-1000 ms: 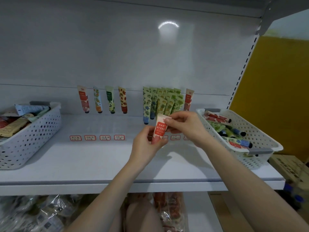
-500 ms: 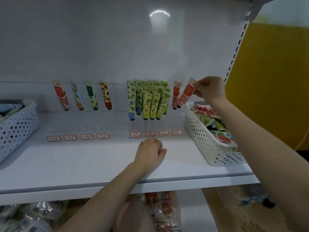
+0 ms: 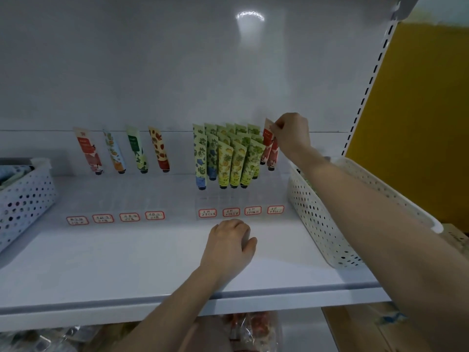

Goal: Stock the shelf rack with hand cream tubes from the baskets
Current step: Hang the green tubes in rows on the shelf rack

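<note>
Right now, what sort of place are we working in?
Probably a shop, or a mock-up of one: a white shelf rack with red-bordered labels along it, hand cream tubes lined up in rows, and a perforated stock basket beside them.

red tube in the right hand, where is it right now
Head view: the red tube is at the rack's far right, top pinched by the right hand, between the green tubes on its left and the white basket on its right.
</note>
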